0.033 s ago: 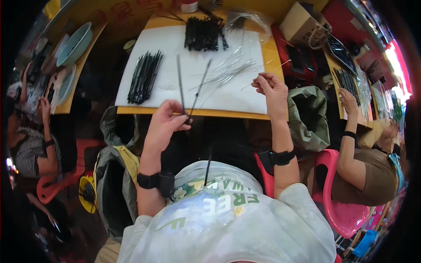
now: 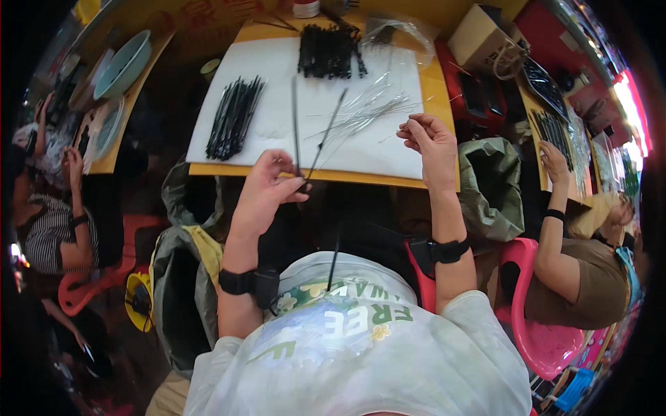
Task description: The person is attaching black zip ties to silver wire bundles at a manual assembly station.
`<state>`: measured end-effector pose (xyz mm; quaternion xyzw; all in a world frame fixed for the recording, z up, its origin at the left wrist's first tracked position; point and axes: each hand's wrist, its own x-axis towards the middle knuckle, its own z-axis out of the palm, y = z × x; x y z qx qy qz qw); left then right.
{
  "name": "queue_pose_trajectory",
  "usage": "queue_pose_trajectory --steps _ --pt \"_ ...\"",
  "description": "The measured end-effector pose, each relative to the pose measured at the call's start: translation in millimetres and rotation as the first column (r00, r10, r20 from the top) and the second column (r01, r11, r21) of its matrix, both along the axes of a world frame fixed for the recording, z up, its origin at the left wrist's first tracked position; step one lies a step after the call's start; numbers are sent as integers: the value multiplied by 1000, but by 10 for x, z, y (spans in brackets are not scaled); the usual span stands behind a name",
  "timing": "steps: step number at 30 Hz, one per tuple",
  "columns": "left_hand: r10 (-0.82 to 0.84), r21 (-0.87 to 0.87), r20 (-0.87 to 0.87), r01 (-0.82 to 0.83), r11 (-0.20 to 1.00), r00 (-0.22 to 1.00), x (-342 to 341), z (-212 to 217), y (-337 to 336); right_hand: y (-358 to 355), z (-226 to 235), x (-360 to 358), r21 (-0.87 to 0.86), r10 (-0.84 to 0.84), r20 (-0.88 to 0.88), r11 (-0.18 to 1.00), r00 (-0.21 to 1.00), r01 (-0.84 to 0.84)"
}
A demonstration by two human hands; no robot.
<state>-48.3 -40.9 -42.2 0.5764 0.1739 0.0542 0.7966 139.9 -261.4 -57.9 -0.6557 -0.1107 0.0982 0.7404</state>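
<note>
- A single black strip (image 2: 334, 263) lies against the person's shirt, nearest of all, well below both hands.
- The left hand (image 2: 267, 188) hangs over the table's near edge, fingers (image 2: 295, 196) pinched tight on the lower ends of two black strips (image 2: 313, 139), which rise from the pinch in a narrow V over the white sheet (image 2: 277, 125).
- The right hand (image 2: 431, 142) is raised near the table's right edge, thumb and forefinger closed on a thin clear strand (image 2: 406, 125); it is too fine to follow far.
- Loose clear strands (image 2: 368, 111) fan across the sheet between the two hands.
- A bundle of black strips (image 2: 234, 118) lies by the sheet's left edge.
- A larger black heap (image 2: 329, 52) sits at the far edge, beside a clear plastic bag (image 2: 399, 31).
</note>
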Motion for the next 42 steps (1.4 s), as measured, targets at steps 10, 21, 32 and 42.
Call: queue_pose_trajectory --steps 10,21,32,42 --pt "-129 -27 -115 127 992 985 -37 212 -72 525 28 -780 418 435 -373 867 819 -270" --pt "-51 -375 -120 2 927 992 -40 203 -131 489 63 -805 355 488 -364 860 793 -366" --pt "-93 -335 -73 63 940 993 -6 271 -199 460 -20 -721 383 486 -429 861 762 -334" --pt "-223 -258 41 226 939 974 -40 282 -203 476 -18 -730 367 482 -497 870 722 -328"
